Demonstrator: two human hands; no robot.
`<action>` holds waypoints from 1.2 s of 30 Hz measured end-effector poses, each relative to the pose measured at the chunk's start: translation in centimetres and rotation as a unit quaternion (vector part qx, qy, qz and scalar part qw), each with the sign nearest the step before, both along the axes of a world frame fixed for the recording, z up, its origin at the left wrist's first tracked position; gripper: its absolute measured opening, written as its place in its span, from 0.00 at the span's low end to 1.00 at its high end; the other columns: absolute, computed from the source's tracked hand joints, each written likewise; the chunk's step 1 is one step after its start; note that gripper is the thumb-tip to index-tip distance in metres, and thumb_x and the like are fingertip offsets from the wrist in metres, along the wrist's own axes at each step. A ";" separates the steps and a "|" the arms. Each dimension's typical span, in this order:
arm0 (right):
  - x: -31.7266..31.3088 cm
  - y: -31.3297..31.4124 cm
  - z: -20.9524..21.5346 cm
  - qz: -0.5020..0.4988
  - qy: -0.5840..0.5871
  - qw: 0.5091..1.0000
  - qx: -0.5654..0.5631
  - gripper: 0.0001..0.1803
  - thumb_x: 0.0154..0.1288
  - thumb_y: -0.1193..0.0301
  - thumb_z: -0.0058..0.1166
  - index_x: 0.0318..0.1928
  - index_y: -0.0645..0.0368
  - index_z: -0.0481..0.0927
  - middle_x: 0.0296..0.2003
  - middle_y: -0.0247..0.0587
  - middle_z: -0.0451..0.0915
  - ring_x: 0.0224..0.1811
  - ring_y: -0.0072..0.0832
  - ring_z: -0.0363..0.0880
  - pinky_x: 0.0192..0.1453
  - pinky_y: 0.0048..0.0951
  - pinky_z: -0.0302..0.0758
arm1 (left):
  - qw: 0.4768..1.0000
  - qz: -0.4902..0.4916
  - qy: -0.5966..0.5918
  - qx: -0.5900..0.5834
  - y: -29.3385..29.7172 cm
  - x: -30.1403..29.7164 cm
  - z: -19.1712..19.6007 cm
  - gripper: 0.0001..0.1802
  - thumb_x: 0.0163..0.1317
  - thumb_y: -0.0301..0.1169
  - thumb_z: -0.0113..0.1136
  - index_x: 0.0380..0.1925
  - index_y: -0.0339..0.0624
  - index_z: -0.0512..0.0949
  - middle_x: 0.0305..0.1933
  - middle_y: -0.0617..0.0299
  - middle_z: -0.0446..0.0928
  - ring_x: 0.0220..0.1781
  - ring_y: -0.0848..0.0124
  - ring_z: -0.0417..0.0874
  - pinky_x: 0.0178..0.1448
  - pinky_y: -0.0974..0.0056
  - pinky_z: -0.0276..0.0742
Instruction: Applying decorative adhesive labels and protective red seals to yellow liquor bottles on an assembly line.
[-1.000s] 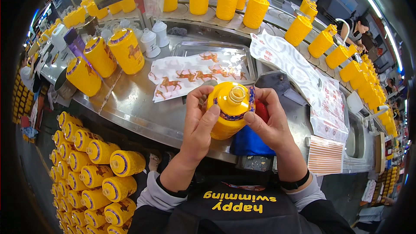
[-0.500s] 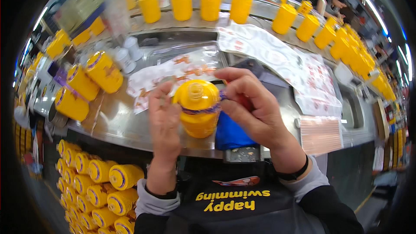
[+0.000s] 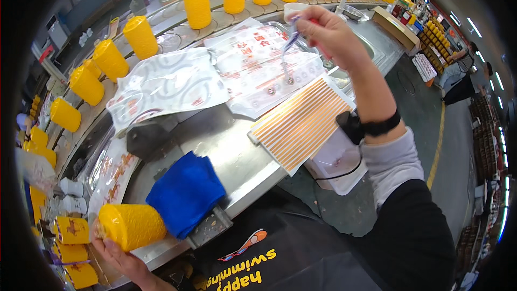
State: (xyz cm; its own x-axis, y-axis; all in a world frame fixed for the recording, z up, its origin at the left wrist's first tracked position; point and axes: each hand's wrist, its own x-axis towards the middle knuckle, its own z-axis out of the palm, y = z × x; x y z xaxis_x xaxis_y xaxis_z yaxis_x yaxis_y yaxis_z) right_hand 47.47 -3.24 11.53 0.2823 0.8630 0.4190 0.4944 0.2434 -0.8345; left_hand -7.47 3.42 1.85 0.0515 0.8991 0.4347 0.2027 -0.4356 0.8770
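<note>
Step in hand, as judged: yellow bottle (image 3: 134, 227) steadied at left; purple-and-white strip (image 3: 293, 39) held away from it at right. No band is seen around the bottle's visible shoulder. Whether the strip is being laid aside or readied for use cannot be told. By the next move, a steady bottle and a strip kept clear of the loose sheets are judged to be called for.

Entries, left to right:

- Left hand (image 3: 123, 258): partly curled at the bottle's neck end, thumb on the shoulder; other fingers largely hidden.
- Yellow bottle: tilted on its side, neck toward the left hand, base beside the blue cloth (image 3: 187, 191). Whether weight is borne by the tabletop (image 3: 239, 153) cannot be told.
- Printed sheets (image 3: 167, 86): spread beyond the cloth.
- Striped sheet (image 3: 302, 124): laid near the tabletop's edge, below the raised strip.
- Strip: hung from the fingertips, well apart from the bottle.
- Right hand (image 3: 335, 40): raised, thumb and forefinger pinched together on the strip.
</note>
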 end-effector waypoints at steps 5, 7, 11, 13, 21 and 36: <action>17.7 -0.9 -7.8 -0.316 0.028 0.912 -0.258 0.08 0.59 0.64 0.60 0.32 0.51 0.76 0.22 0.26 0.69 0.18 0.17 0.63 0.19 0.24 0.62 | 0.964 0.079 0.234 0.098 0.5 -1.1 -0.3 0.26 0.75 0.38 0.35 0.63 0.28 0.64 0.66 0.46 0.64 0.68 0.56 0.66 0.69 0.57 0.64; 22.9 -1.5 -11.7 -0.324 -0.088 0.861 -0.382 0.09 0.54 0.65 0.63 0.30 0.52 0.76 0.20 0.30 0.69 0.21 0.21 0.66 0.23 0.29 0.68 | 0.990 0.094 0.078 0.066 0.5 -1.1 -0.8 0.26 0.73 0.38 0.40 0.61 0.27 0.66 0.66 0.44 0.64 0.68 0.54 0.66 0.69 0.54 0.64; 27.9 -0.5 -18.0 -0.222 -0.341 0.723 -0.558 0.12 0.50 0.65 0.63 0.35 0.56 0.83 0.29 0.41 0.81 0.34 0.35 0.80 0.37 0.41 0.77 | 0.949 0.139 0.234 0.158 0.1 -1.1 -0.8 0.23 0.69 0.36 0.47 0.58 0.30 0.69 0.61 0.41 0.69 0.63 0.47 0.70 0.65 0.48 0.66; 28.1 -0.2 -18.3 -0.143 -0.461 0.621 -0.618 0.14 0.49 0.65 0.63 0.38 0.56 0.85 0.35 0.45 0.84 0.40 0.40 0.83 0.42 0.44 0.78 | 0.906 0.158 0.326 0.219 0.2 -1.1 -0.6 0.22 0.67 0.34 0.51 0.56 0.32 0.71 0.58 0.40 0.72 0.59 0.41 0.72 0.63 0.44 0.67; 23.9 0.6 -15.3 -0.127 -0.376 0.579 -0.712 0.20 0.50 0.66 0.63 0.45 0.57 0.85 0.45 0.46 0.84 0.48 0.42 0.82 0.50 0.42 0.78 | 0.914 0.142 0.289 0.245 2.2 1.4 -1.2 0.26 0.68 0.46 0.48 0.53 0.34 0.72 0.56 0.39 0.72 0.57 0.42 0.73 0.59 0.43 0.68; 11.3 1.8 -2.0 -0.183 -0.369 0.865 -0.287 0.10 0.56 0.67 0.56 0.33 0.60 0.80 0.33 0.49 0.82 0.39 0.44 0.81 0.43 0.40 0.75 | 0.967 0.101 0.142 0.184 1.5 4.2 0.0 0.21 0.70 0.40 0.50 0.49 0.30 0.74 0.52 0.44 0.74 0.54 0.51 0.74 0.59 0.50 0.68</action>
State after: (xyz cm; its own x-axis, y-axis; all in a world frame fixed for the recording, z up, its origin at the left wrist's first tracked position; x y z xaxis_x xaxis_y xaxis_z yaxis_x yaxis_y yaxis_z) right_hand 58.82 -1.42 9.52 0.4190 0.8980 0.1339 0.9002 -0.3917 -0.1901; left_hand -3.31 4.92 1.89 0.0552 0.6897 0.7220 0.5260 -0.6347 0.5661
